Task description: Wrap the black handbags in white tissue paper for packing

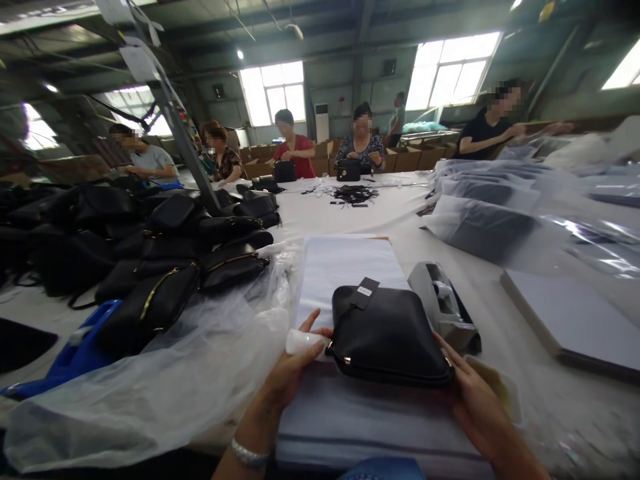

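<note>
A black zip-up bag (383, 337) with gold zipper ends is held up at an angle in front of me, and a dark hang tag (365, 292) lies on its top edge. On its right side, my right hand (475, 393) grips the edge, some fingers hidden beneath. My left hand (295, 360) is at the bag's lower left corner, thumb and fingers closed around a white wad of wrapping (303, 341). Whether the wad is attached to the bag I cannot tell. Under the bag lies a stack of white sheets (320, 267).
Several black bags (150, 300) are piled at left, with a blue tool (75, 347) and clear plastic (175, 393). A grey tape dispenser (440, 300) stands right of the bag, near a white board stack (575, 320) and plastic-wrapped bags (480, 220). People work across the table (310, 213).
</note>
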`<move>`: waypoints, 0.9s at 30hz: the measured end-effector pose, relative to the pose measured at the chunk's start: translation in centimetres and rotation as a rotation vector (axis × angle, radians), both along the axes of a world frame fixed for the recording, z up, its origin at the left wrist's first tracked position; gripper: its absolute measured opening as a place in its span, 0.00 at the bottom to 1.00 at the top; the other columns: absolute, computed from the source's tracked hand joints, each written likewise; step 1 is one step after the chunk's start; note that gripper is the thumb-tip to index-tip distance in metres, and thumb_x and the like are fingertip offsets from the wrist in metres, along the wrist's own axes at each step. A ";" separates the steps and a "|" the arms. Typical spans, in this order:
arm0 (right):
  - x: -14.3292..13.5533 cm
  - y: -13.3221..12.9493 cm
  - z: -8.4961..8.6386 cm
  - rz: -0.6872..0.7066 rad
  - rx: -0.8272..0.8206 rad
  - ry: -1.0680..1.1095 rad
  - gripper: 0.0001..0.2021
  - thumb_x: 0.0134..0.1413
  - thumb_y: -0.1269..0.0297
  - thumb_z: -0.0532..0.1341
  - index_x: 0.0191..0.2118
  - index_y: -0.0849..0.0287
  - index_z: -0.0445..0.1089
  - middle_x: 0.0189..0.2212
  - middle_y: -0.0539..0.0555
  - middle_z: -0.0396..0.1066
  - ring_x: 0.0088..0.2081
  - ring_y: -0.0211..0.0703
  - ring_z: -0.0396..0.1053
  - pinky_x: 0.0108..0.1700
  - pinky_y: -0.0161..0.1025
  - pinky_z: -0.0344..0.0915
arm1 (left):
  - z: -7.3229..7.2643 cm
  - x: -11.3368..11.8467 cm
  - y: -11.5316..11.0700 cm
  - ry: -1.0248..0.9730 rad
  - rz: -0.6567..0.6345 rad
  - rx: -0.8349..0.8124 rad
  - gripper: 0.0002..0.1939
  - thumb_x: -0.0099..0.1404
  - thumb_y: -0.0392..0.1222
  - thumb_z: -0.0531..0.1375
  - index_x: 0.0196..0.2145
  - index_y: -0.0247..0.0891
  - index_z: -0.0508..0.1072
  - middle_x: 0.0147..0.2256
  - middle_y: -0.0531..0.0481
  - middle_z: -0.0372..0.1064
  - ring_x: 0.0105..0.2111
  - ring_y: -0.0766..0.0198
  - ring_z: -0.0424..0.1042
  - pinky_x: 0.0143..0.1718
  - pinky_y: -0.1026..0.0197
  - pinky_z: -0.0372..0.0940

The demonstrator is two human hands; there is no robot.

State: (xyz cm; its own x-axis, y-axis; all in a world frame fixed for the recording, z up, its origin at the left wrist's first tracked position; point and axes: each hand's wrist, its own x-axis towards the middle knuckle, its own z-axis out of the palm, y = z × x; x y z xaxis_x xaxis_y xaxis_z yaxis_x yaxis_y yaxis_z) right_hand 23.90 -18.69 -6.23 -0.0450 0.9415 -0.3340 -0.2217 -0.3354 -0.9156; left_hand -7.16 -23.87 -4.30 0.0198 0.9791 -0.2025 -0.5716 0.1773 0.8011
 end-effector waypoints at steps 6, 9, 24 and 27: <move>0.0 -0.1 1.7 0.067 -0.121 0.120 0.38 0.55 0.34 0.55 0.67 0.45 0.54 0.59 0.56 0.67 0.54 0.59 0.70 0.41 0.50 0.76 | 0.4 0.1 0.1 -0.047 -0.115 0.015 0.41 0.58 0.41 0.68 0.66 0.53 0.57 0.65 0.43 0.56 0.63 0.41 0.57 0.56 0.43 0.62; -0.8 -0.5 2.3 0.097 -0.073 0.005 0.43 0.50 0.44 0.66 0.68 0.36 0.46 0.65 0.49 0.57 0.57 0.58 0.68 0.37 0.46 0.77 | 0.8 0.3 -0.1 0.028 -0.111 0.061 0.40 0.57 0.39 0.70 0.64 0.48 0.62 0.63 0.41 0.60 0.60 0.44 0.62 0.61 0.46 0.55; -4.0 -5.2 8.4 0.002 0.673 -0.794 0.44 0.50 0.49 0.66 0.70 0.45 0.47 0.61 0.52 0.64 0.60 0.59 0.64 0.59 0.49 0.65 | -1.3 2.6 -4.9 -0.221 0.215 0.157 0.45 0.57 0.57 0.68 0.67 0.56 0.52 0.60 0.45 0.64 0.63 0.49 0.58 0.61 0.45 0.57; -4.1 -4.4 8.5 0.008 0.558 -0.797 0.45 0.49 0.46 0.66 0.70 0.43 0.46 0.62 0.51 0.63 0.60 0.59 0.64 0.60 0.51 0.63 | -1.0 3.3 -5.7 -0.151 0.239 0.188 0.55 0.51 0.54 0.73 0.68 0.56 0.47 0.63 0.44 0.61 0.64 0.50 0.57 0.62 0.48 0.56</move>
State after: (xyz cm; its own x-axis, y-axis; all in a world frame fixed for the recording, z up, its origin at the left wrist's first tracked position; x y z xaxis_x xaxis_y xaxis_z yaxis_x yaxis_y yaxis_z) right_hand 19.75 -23.08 2.28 -0.0059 0.9742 0.2255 0.5324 0.1939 -0.8240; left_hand -3.84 -29.61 -5.26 -0.1989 0.9796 -0.0298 -0.6939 -0.1193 0.7101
